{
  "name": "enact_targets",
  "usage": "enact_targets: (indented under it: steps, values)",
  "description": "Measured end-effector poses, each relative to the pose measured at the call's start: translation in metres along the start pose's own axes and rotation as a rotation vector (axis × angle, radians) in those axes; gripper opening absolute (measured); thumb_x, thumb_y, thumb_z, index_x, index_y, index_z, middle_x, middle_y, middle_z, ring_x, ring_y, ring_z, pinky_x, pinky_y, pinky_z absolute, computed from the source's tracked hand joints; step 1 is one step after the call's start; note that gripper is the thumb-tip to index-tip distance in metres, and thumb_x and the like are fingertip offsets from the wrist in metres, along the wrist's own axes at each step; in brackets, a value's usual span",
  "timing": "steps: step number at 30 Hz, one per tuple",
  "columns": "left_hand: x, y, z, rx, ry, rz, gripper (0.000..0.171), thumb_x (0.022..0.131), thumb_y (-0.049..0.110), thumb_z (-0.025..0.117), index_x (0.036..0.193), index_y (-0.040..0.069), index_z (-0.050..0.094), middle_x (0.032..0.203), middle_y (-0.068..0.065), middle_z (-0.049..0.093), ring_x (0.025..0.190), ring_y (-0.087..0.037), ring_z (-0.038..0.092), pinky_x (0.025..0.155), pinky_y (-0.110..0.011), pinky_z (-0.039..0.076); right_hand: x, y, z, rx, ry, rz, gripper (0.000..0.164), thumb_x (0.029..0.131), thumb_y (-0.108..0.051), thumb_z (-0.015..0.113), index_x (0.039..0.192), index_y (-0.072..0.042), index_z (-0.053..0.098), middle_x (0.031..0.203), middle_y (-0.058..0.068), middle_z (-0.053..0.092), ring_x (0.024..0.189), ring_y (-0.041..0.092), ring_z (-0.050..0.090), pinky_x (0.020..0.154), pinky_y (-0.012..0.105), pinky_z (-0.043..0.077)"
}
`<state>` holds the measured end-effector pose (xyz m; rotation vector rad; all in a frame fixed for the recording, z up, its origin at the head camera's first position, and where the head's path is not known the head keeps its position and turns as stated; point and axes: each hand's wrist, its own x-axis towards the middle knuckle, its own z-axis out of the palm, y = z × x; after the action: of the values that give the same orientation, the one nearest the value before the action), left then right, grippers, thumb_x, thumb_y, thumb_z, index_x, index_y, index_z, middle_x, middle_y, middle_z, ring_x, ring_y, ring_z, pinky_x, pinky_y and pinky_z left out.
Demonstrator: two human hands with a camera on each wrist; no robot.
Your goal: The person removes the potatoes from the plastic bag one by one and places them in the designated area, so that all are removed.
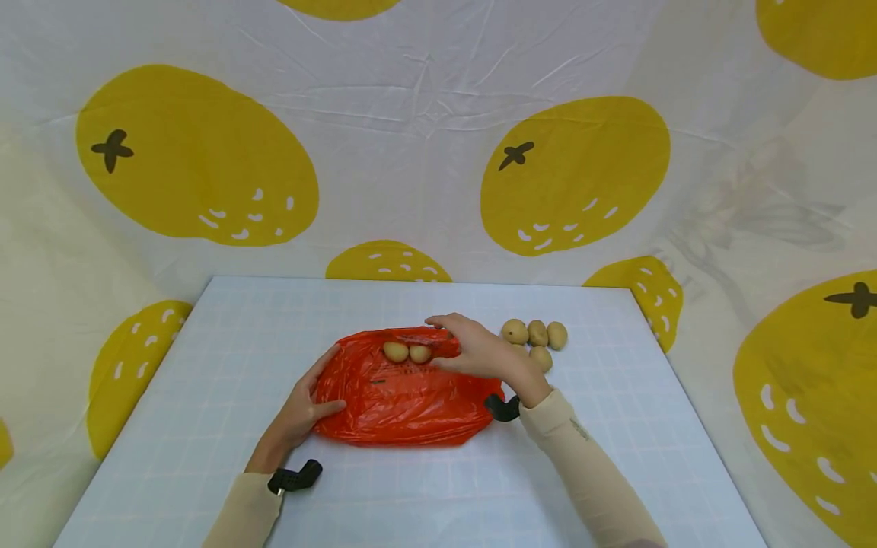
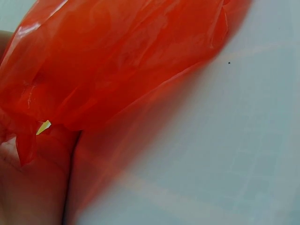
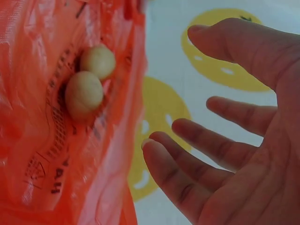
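Note:
A red plastic bag [image 1: 411, 407] lies spread on the table, with dark printing visible in the right wrist view. Two small potatoes [image 3: 84, 93] rest side by side at its mouth, near the far edge in the head view. My left hand [image 1: 304, 403] grips the bag's left side, thumb on top and fingers along the edge; bunched red plastic covers part of the palm in the left wrist view. Over the bag's right part is my right hand [image 1: 473, 348], fingers spread and relaxed, thumb apart from them, nothing held. The potatoes lie just left of its fingertips.
Several loose potatoes [image 1: 537, 335] sit in a cluster behind and right of the bag, partly hidden by the right wrist. The table [image 1: 589, 472] has a pale checked cover. A fruit-patterned cloth [image 1: 425, 175] hangs behind and at both sides.

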<state>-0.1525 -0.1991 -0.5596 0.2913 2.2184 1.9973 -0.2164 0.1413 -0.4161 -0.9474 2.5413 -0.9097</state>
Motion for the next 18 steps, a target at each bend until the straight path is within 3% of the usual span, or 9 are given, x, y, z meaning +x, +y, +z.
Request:
enact_targets:
  steps: [9,18]
  values:
    - [0.0,0.0,0.0,-0.009,-0.009,-0.001,0.103,0.083,0.004,0.08,0.166,0.019,0.021,0.174,-0.009,0.014,0.158,-0.042,0.012,0.103,-0.009,0.041,0.026,0.002,0.019,0.002,-0.112,-0.045,0.065,0.093,-0.024,0.076,0.148,-0.001,0.05,0.145,0.019,0.057,0.131,0.036,0.056,0.11,0.049,0.049]
    - [-0.002,0.0,-0.001,-0.032,-0.021,0.011,0.103,0.083,0.001,0.078,0.166,0.017,0.02,0.174,-0.011,0.013,0.157,-0.042,0.012,0.103,-0.011,0.042,0.038,0.015,0.033,0.014,-0.133,0.001,0.063,0.094,-0.028,0.076,0.147,-0.003,0.053,0.144,0.013,0.06,0.129,0.029,0.057,0.109,0.044,0.05]
